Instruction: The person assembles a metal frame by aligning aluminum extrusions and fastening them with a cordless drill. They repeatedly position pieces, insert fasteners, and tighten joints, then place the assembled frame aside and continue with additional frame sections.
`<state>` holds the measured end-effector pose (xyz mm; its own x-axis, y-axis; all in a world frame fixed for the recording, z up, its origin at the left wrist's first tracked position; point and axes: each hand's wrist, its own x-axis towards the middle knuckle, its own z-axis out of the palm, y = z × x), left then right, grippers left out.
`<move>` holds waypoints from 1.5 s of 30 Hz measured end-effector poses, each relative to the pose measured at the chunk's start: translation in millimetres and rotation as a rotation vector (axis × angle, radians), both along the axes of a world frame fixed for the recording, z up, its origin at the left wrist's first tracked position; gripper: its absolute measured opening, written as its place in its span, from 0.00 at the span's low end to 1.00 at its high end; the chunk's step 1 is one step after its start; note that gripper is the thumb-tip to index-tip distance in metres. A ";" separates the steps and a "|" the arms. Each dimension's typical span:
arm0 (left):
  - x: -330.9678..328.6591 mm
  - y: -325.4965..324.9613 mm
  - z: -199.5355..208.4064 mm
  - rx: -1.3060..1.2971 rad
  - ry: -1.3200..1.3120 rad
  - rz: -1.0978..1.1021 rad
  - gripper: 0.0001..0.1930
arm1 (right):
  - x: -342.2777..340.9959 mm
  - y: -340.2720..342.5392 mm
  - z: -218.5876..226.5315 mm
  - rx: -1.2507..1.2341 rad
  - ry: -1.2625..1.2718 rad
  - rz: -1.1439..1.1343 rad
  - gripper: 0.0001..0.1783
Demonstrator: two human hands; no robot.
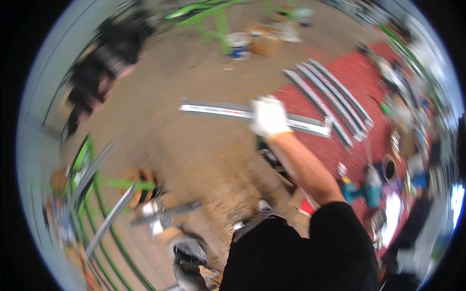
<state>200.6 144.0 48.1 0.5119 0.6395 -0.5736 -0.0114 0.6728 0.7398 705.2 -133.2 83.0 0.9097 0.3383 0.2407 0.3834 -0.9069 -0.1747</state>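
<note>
My right hand, in a white work glove, is closed around a long grey metal bar. A pale strip with some red marking runs along the bar. It is held nearly level, one end over the brown floor and the other, with a small bracket-like end piece, above the red mat. Several similar metal bars lie side by side on that mat to the right. My left hand is out of sight. Motion blurs the picture, and my fingers show only as a closed shape.
At lower left stands a green metal frame with metal bars leaning on it. A teal power tool and assorted clutter line the mat's right side. Farther off are a white bucket, a cardboard box and a green stand.
</note>
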 end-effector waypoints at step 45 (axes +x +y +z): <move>28.3 -171.4 -29.4 -0.114 0.518 0.883 0.27 | -226.6 393.4 -26.5 -0.708 0.343 2.219 0.22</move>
<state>228.9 -27.5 18.7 -0.4412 0.5956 -0.6713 -0.2339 0.6458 0.7268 478.6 260.1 56.5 -0.8445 0.4205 -0.3317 0.5282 0.7563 -0.3860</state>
